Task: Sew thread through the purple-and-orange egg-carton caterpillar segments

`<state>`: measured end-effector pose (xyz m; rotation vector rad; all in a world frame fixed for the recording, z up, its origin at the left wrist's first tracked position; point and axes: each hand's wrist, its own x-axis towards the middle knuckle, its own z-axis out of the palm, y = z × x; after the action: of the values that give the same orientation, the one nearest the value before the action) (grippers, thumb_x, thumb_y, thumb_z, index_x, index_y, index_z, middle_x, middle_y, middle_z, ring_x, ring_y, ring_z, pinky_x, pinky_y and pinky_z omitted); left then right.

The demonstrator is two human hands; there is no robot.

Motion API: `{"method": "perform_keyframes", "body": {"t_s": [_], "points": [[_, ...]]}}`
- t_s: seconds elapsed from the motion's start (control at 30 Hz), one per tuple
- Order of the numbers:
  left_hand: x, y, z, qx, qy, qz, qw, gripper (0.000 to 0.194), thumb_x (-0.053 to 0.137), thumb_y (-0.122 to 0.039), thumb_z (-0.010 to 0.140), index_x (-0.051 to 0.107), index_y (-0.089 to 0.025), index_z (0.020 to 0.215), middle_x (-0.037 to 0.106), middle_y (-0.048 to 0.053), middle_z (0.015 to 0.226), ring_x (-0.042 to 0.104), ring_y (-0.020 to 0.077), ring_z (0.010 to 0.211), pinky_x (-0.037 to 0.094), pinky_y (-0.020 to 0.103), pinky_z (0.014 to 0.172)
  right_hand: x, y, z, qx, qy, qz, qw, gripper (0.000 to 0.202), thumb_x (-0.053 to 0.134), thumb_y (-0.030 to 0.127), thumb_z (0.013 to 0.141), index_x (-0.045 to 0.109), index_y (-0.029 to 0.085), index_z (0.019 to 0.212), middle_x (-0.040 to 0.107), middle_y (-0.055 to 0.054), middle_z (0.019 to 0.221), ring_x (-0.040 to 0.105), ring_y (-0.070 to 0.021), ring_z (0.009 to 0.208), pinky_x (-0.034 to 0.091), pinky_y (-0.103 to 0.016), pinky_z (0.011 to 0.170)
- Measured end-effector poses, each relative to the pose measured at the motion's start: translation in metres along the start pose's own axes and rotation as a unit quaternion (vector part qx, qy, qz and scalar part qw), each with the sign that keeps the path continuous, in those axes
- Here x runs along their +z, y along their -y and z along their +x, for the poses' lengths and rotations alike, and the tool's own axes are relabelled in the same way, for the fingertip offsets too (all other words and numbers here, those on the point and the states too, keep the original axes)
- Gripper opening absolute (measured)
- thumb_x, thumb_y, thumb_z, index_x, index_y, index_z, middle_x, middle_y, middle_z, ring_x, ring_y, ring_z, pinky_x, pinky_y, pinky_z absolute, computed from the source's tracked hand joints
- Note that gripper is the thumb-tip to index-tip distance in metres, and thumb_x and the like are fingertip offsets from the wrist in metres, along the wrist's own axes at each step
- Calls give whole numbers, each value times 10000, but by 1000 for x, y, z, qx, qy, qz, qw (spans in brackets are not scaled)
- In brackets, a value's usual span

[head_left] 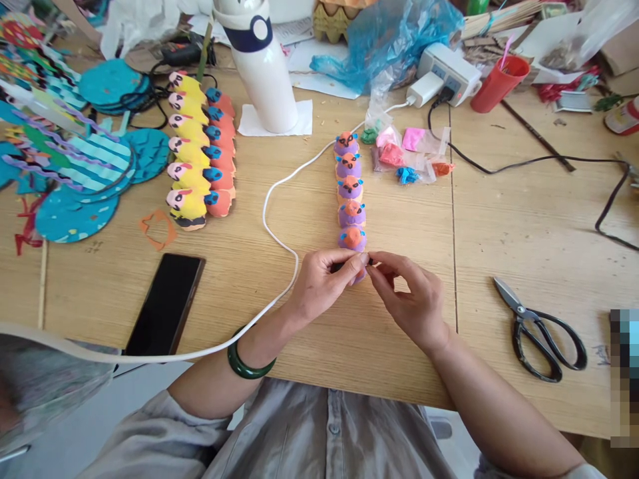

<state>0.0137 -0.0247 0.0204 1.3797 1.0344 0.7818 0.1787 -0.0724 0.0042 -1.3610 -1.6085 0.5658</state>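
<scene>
My left hand [322, 279] is closed in a pinch on a small piece of black clay [337, 267]. My right hand [412, 293] pinches at the same dark bit, its fingertips meeting those of my left hand. Both hands are over the near end of a row of purple and orange clay figures [351, 188] with blue ears. The farther figures have dark marks on their faces; the nearest fully visible one [352, 237] shows none. Part of the row's near end is hidden under my fingers.
A white cable [264, 206] curves past my left forearm. A phone [166, 303] lies left, scissors [536, 329] right. Yellow figures [190, 156], a white bottle [262, 73], clay packets [399, 150], a power strip [446, 70] and a red cup [499, 83] stand farther back.
</scene>
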Motion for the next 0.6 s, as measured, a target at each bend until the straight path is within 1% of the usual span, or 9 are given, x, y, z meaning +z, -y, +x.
{"method": "perform_keyframes", "body": {"t_s": [0.07, 0.17, 0.2, 0.27, 0.33, 0.4, 0.47, 0.53, 0.6], "points": [[1, -1, -1, -3, 10, 1, 1000, 497, 609, -462, 972, 544, -164, 579, 467, -16, 565, 419, 91, 556, 355, 245, 538, 0, 0, -1, 4, -13, -2, 1000, 104, 660, 225, 958, 735, 254, 1024, 783, -18, 841, 666, -127, 639, 583, -285, 617], [2, -3, -1, 4, 4, 5, 1000, 498, 616, -454, 967, 577, -160, 567, 483, -14, 550, 426, 88, 538, 367, 236, 527, 0, 1, 2, 83, -17, 99, 992, 70, 663, 274, 965, 725, 241, 973, 757, -8, 793, 652, -116, 609, 576, -270, 588], [2, -3, -1, 9, -4, 10, 1000, 472, 622, -447, 965, 629, -157, 593, 503, -14, 550, 432, 86, 531, 369, 230, 519, -1, 2, 3, 121, -15, 149, 981, 91, 669, 310, 965, 714, 232, 949, 729, 4, 737, 636, -110, 578, 561, -258, 554], [1, -1, -1, 17, -25, 24, 999, 389, 630, -431, 966, 755, -155, 722, 569, -10, 572, 459, 86, 531, 376, 221, 511, -1, 3, 6, 190, -10, 238, 952, 189, 683, 392, 956, 684, 218, 882, 654, 32, 622, 586, -99, 507, 517, -238, 484], [0, 2, -1, 26, -44, 31, 998, 323, 643, -418, 964, 823, -164, 876, 651, 3, 630, 518, 94, 564, 405, 215, 528, -1, 2, 9, 238, -7, 287, 928, 274, 701, 460, 933, 660, 211, 825, 603, 49, 564, 535, -91, 465, 501, -236, 460], [0, 5, -2, 33, -56, 23, 998, 283, 672, -404, 950, 835, -174, 979, 722, 22, 720, 592, 114, 633, 455, 216, 573, -1, 1, 11, 261, -3, 307, 915, 319, 723, 502, 906, 659, 208, 801, 593, 52, 557, 508, -85, 454, 507, -241, 464], [1, 9, -2, 45, -55, 10, 997, 268, 710, -390, 926, 828, -183, 1048, 754, 34, 791, 634, 129, 686, 492, 223, 614, 0, 1, 12, 270, 1, 317, 909, 336, 732, 520, 893, 668, 206, 792, 591, 51, 556, 500, -85, 453, 508, -244, 466], [3, 12, -3, 66, -50, 10, 997, 274, 743, -378, 904, 818, -191, 1089, 749, 31, 795, 621, 124, 676, 495, 226, 618, 0, 1, 11, 271, 4, 321, 908, 338, 739, 518, 888, 675, 205, 779, 600, 47, 561, 506, -86, 457, 498, -243, 466], [5, 14, -3, 100, -55, 28, 993, 246, 769, -355, 887, 820, -190, 1063, 708, 8, 727, 559, 102, 618, 461, 218, 584, 0, 3, 11, 265, 9, 321, 909, 330, 751, 501, 883, 681, 203, 759, 617, 41, 567, 522, -85, 465, 476, -235, 464]]}}
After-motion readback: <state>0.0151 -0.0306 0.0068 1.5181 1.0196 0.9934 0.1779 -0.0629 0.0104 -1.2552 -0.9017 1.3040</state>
